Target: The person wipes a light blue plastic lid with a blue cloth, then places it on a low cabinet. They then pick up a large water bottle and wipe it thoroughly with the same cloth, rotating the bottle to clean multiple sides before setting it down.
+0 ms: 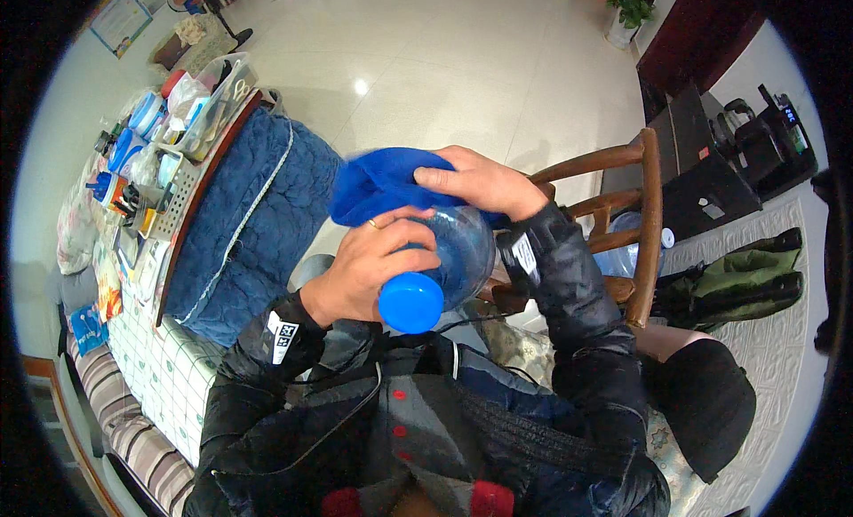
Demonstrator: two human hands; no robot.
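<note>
In front of my chest is a large clear plastic bottle (pixel 470 260) with a round blue screw cap (pixel 411 302) turned toward me. My left hand (pixel 373 267), a ring on one finger, grips the bottle just beyond the cap. My right hand (pixel 490 182) presses a bright blue cloth (pixel 386 184) against the bottle's far side, its thumb lying across the folds. The bottle's lower end is mostly hidden behind the hands and cloth.
To the left, a table edge hung with a blue quilted cover (pixel 256 197) carries a clear plastic bin (pixel 213 110) and a perforated basket (pixel 176 207). At right are a wooden chair (pixel 646 224), another large bottle (pixel 616 260), a black cabinet (pixel 686 164) and a black cap (pixel 706 404).
</note>
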